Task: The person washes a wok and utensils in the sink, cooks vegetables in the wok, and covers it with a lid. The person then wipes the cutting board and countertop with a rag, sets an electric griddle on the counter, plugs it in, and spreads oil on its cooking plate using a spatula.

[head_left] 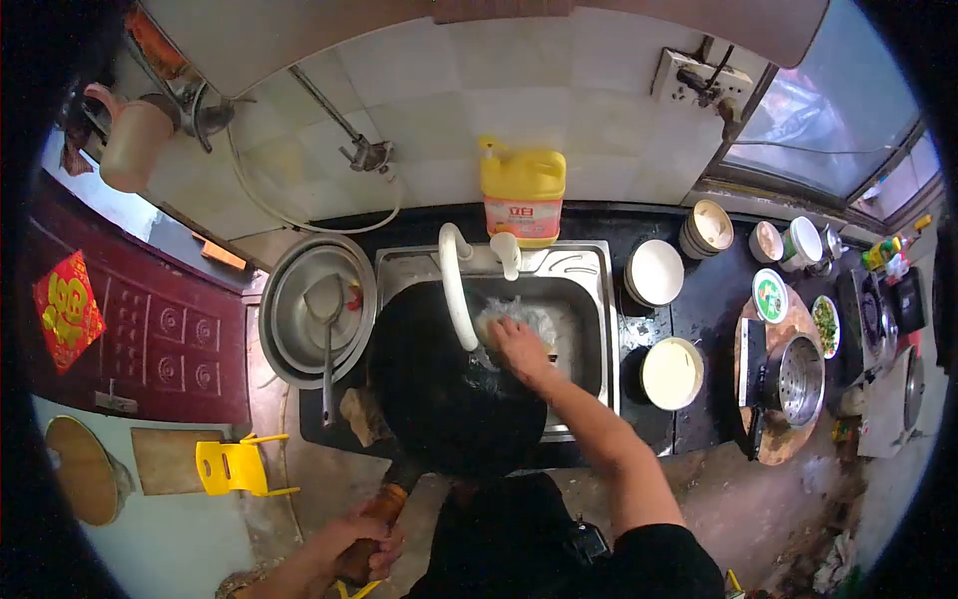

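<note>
A large black wok (449,399) lies over the left part of the steel sink (611,329), its wooden handle (384,504) pointing toward me. My left hand (364,547) is wrapped round that handle. Over the wok's right rim, my right hand (519,349) is closed on something pale that its fingers mostly hide. A clear crumpled plastic bag (534,317) sits in the sink just beyond that hand. The white faucet (456,290) arches down over the wok, close to my right hand.
Behind the sink stands a yellow detergent jug (524,195). Nested metal basins with a ladle (327,299) are on the left. White bowls (655,273), a cream-coloured bowl (673,373), and a cleaver (751,364) on a round board (778,444) are on the right.
</note>
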The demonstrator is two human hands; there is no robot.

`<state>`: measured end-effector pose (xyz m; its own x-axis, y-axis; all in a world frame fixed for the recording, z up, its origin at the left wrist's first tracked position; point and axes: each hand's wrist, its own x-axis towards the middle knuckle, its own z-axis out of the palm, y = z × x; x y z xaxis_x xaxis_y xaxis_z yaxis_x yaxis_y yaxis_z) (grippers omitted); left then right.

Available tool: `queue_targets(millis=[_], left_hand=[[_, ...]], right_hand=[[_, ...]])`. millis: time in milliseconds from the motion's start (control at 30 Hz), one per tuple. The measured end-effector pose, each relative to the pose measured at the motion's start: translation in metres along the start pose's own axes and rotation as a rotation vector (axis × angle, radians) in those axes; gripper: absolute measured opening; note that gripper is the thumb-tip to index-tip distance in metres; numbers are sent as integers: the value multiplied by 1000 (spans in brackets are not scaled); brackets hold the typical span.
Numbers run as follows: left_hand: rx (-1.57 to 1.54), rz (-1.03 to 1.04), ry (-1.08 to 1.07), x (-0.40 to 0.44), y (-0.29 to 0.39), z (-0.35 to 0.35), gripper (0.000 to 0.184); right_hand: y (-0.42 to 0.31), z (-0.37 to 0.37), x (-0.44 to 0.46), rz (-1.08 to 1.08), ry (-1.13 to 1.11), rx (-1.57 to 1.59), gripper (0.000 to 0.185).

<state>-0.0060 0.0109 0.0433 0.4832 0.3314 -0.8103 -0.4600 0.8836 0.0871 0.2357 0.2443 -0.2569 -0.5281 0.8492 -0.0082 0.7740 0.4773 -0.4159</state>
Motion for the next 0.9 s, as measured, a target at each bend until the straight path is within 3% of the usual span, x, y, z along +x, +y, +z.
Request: queue_targets(millis=[100, 133, 200, 233, 267, 333, 400, 567, 633, 700, 900], left_hand=[[-2, 10, 67, -7, 2, 8, 34], [-3, 12, 47, -7, 4, 7, 35], [18, 26, 80, -9, 6, 10, 34], [38, 38, 132, -14, 8, 18, 34], [58, 50, 182, -17, 10, 26, 33], [38, 73, 170, -23, 14, 36, 31], [27, 92, 169, -24, 14, 36, 30], [44, 126, 127, -20, 8, 20, 30], [134, 165, 204, -22, 10, 36, 31], [182, 168, 251, -28, 10, 50, 32], [175, 104, 415, -41, 3, 76, 34]], right_hand=[[-41, 49, 29, 114, 336, 464, 62], [-63, 58, 34, 305, 94, 885, 65], [-107, 66, 32, -171, 346, 917, 69], [-127, 34, 22, -87, 34, 879, 73], [-141, -8, 10, -222, -125, 1059, 76], [-153, -53, -25, -417, -181, 1090, 76], [-133, -73, -52, -534, -352, 1069, 78], [-50, -55, -83, -658, -368, 432, 66], [-32, -65, -75, -530, -413, 38, 55], [6, -10, -58, -500, -21, -180, 55], [14, -11, 0, -65, 30, 16, 52]])
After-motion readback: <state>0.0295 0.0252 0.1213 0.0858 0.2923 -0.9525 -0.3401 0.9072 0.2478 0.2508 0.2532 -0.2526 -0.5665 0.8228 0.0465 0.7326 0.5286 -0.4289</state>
